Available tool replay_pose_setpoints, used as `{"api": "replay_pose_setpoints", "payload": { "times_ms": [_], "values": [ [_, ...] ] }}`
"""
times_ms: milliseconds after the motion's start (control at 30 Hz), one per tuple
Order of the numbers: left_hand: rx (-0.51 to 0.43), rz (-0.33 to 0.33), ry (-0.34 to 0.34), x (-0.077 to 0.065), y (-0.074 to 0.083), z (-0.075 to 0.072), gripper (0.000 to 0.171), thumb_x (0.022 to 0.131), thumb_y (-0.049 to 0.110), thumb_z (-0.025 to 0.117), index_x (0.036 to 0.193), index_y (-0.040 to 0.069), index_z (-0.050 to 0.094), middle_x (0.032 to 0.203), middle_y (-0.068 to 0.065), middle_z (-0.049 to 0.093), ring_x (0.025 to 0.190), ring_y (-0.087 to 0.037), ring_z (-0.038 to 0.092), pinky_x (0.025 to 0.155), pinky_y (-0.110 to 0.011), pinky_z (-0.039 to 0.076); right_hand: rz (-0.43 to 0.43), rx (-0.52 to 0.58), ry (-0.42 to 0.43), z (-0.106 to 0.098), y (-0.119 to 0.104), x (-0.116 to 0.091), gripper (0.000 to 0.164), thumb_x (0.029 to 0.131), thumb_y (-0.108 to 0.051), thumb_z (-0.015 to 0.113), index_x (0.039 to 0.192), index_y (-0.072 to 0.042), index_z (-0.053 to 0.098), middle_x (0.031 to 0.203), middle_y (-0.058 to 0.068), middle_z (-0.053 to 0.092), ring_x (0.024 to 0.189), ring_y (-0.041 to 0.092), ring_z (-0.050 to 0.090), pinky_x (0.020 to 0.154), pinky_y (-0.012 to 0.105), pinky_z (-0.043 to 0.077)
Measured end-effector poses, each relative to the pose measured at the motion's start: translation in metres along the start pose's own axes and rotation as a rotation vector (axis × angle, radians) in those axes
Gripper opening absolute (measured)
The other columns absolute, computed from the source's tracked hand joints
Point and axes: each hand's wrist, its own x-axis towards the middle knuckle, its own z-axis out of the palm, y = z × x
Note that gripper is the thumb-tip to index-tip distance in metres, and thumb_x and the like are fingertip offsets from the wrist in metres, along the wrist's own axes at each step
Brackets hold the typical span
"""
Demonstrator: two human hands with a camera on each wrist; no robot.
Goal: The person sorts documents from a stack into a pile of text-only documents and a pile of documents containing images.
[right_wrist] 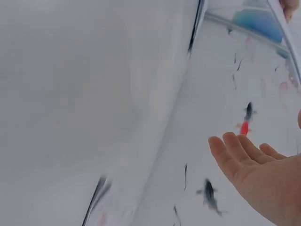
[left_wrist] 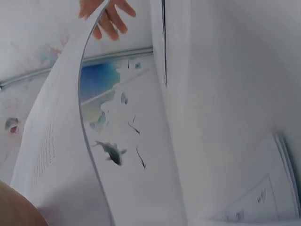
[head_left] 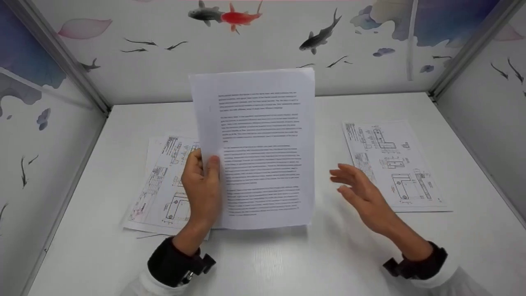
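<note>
My left hand [head_left: 203,193] grips a stack of printed text pages [head_left: 263,164] by its left edge, thumb on the front and fingers behind. The stack stands nearly upright above the table, its text facing me. In the left wrist view the pages [left_wrist: 56,122] bow slightly, and the edge looks thick enough for several sheets. To the right of the stack, apart from it, my right hand [head_left: 365,197] is in the air with fingers extended and holds nothing. The right wrist view shows that hand [right_wrist: 263,183] with its fingers loosely straight.
On the white table [head_left: 263,263], a pile of technical drawings [head_left: 158,193] lies at the left, partly hidden by my left hand and the pages. Another pile of drawings [head_left: 411,181] lies at the right, beyond my right hand. White panels with painted fish [head_left: 320,37] enclose the table.
</note>
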Motion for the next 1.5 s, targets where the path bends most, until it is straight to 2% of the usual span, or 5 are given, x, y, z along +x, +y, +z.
{"api": "replay_pose_setpoints", "payload": {
  "times_ms": [133, 300, 733, 1033, 1500],
  "values": [
    [-0.065, -0.025, -0.041, -0.014, -0.005, 0.022, 0.019, 0.107, 0.003, 0.053, 0.125, -0.004, 0.058, 0.098, -0.014, 0.068, 0.079, -0.025, 0.064, 0.067, -0.027, 0.052, 0.048, 0.214, -0.023, 0.033, -0.012, 0.004, 0.06, 0.108, -0.007, 0.054, 0.161, -0.004, 0.026, 0.15, 0.014, 0.052, 0.134, 0.024, 0.055, 0.105, 0.026, 0.046],
    [-0.115, -0.059, -0.131, -0.028, -0.01, 0.04, 0.02, 0.109, 0.005, 0.048, 0.127, -0.004, 0.053, 0.106, -0.013, 0.064, 0.089, -0.024, 0.061, 0.077, -0.029, 0.05, 0.118, 0.191, 0.129, 0.055, -0.014, 0.005, 0.056, 0.106, -0.014, 0.063, 0.155, -0.009, 0.037, 0.133, 0.009, 0.066, 0.112, 0.024, 0.07, 0.091, 0.029, 0.055],
    [0.018, -0.29, -0.438, -0.041, -0.032, 0.051, 0.036, 0.103, 0.007, 0.058, 0.137, 0.0, 0.051, 0.115, -0.01, 0.067, 0.102, -0.022, 0.064, 0.092, -0.039, 0.048, 0.142, 0.11, 0.359, 0.035, -0.006, 0.021, 0.037, 0.106, -0.013, 0.063, 0.142, -0.006, 0.056, 0.118, 0.011, 0.073, 0.087, 0.023, 0.073, 0.069, 0.029, 0.056],
    [0.052, -0.353, -0.339, -0.02, -0.038, 0.07, 0.032, 0.104, 0.003, 0.056, 0.135, -0.001, 0.055, 0.122, -0.012, 0.066, 0.111, -0.024, 0.06, 0.105, -0.042, 0.044, 0.357, 0.063, 0.234, 0.025, 0.012, 0.038, 0.049, 0.109, -0.023, 0.058, 0.151, -0.002, 0.045, 0.129, 0.014, 0.068, 0.102, 0.02, 0.067, 0.081, 0.026, 0.051],
    [0.119, -0.524, -0.578, -0.017, -0.061, 0.064, 0.053, 0.099, 0.0, 0.055, 0.15, -0.007, 0.041, 0.127, -0.021, 0.066, 0.109, -0.027, 0.068, 0.083, -0.033, 0.055, 0.518, -0.125, 0.079, 0.018, 0.03, 0.04, 0.052, 0.113, -0.018, 0.04, 0.158, 0.005, 0.03, 0.141, 0.023, 0.054, 0.115, 0.031, 0.057, 0.092, 0.042, 0.049]
  ]
}}
